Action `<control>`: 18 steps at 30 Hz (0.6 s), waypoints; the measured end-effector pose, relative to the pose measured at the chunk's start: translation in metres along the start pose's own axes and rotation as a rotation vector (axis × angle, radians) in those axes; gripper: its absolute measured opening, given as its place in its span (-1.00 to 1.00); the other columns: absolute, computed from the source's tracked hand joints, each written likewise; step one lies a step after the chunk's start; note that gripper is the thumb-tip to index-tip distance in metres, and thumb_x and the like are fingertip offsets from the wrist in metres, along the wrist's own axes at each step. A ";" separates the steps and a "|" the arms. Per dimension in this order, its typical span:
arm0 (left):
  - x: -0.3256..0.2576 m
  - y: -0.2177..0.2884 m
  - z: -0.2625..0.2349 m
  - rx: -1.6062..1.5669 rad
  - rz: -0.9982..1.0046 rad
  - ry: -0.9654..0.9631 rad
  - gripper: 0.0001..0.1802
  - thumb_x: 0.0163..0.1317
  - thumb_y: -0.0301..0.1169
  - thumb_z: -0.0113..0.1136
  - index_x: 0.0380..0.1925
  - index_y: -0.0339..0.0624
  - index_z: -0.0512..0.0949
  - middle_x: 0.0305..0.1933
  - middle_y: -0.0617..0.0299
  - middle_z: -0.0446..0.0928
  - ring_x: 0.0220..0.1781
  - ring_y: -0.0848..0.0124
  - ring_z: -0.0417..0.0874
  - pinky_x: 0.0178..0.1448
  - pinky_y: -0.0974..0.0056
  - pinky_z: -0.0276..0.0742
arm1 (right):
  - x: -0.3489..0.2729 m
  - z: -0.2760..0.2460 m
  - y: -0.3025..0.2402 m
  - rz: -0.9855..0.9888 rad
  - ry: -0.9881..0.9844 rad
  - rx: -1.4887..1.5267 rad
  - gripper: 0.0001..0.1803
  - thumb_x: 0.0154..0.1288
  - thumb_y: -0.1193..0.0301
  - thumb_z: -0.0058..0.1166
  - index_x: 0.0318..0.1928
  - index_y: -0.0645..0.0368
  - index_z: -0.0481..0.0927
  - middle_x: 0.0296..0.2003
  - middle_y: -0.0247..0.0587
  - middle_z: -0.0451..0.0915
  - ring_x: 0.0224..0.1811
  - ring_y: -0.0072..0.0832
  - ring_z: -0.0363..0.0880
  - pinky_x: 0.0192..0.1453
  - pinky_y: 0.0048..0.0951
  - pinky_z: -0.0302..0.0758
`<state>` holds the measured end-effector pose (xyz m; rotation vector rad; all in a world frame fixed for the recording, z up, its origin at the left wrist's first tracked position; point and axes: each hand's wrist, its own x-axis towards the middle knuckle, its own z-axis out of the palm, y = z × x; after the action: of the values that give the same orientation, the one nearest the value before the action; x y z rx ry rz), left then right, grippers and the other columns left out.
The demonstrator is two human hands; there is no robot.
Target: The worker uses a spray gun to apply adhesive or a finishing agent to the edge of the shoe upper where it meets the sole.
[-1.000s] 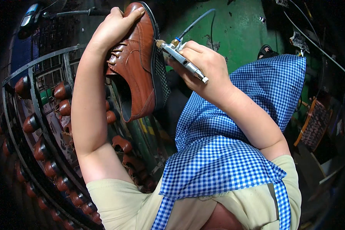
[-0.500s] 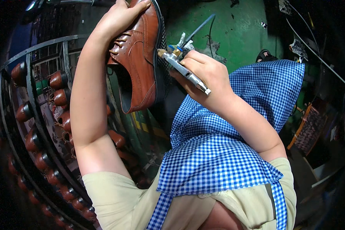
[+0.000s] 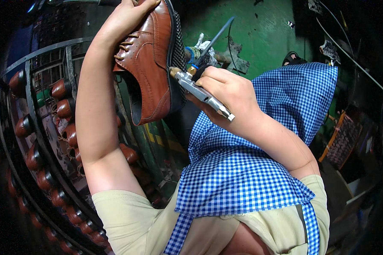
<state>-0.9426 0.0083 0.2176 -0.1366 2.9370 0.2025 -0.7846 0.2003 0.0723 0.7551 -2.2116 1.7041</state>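
Note:
A brown leather lace-up shoe [image 3: 153, 63] with a dark, textured sole hangs heel-down at the top centre. My left hand [image 3: 130, 15] grips it near the toe, at the top edge of the picture, where part of the hand is cut off. My right hand [image 3: 230, 89] is closed round a silver spray gun [image 3: 202, 94]. Its brass nozzle points at the edge of the sole near the heel, very close to it; whether they touch I cannot tell. A thin hose [image 3: 219, 34] runs up from the gun's blue fitting.
On the left stands a dark metal rack [image 3: 32, 93] with several rows of brown shoes [image 3: 36, 155]. A green floor [image 3: 268, 38] with worn patches lies beyond my hands. At the right is a wood-edged woven panel [image 3: 344, 140]. My blue checked apron [image 3: 242, 182] spreads below.
The shoe has turned slightly, so more of its sole shows. The spray gun's nozzle has shifted down along the sole edge toward the heel.

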 end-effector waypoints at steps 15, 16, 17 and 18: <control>0.006 0.001 0.005 0.073 -0.065 -0.001 0.08 0.33 0.36 0.14 0.33 -0.59 0.36 0.32 -0.40 0.52 0.32 -0.04 0.61 0.39 0.10 0.47 | -0.004 -0.040 0.057 0.145 0.140 -0.304 -0.80 0.29 0.29 0.40 -0.24 0.10 0.66 -0.27 -0.25 0.63 -0.25 -0.19 0.69 -0.23 -0.23 0.63; 0.005 0.005 0.006 0.118 -0.073 -0.022 0.10 0.33 0.37 0.11 0.38 -0.55 0.32 0.39 -0.42 0.47 0.39 -0.12 0.58 0.43 0.09 0.45 | -0.005 -0.042 0.067 0.143 0.143 -0.354 -0.85 0.37 0.36 0.34 -0.21 0.17 0.67 -0.31 -0.18 0.60 -0.33 -0.17 0.65 -0.27 -0.23 0.55; 0.006 0.012 0.012 0.148 0.203 0.096 -0.05 0.26 0.38 0.25 0.08 -0.46 0.57 -0.07 -0.27 0.70 0.02 0.11 0.77 0.15 0.06 0.63 | -0.007 -0.044 0.075 0.179 0.135 -0.389 -0.83 0.38 0.35 0.33 -0.22 0.17 0.66 -0.31 -0.16 0.59 -0.33 -0.16 0.64 -0.26 -0.21 0.55; 0.000 0.016 0.014 0.061 0.022 -0.037 -0.16 0.27 0.32 0.29 0.07 -0.33 0.57 -0.12 -0.24 0.69 -0.01 0.04 0.78 0.12 0.03 0.63 | -0.008 -0.046 0.084 0.215 0.131 -0.418 -0.82 0.38 0.34 0.33 -0.22 0.17 0.65 -0.32 -0.15 0.58 -0.34 -0.15 0.63 -0.26 -0.20 0.54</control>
<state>-0.9415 0.0258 0.2055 -0.0912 2.9057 0.1174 -0.8281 0.2615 0.0121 0.3054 -2.5038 1.2568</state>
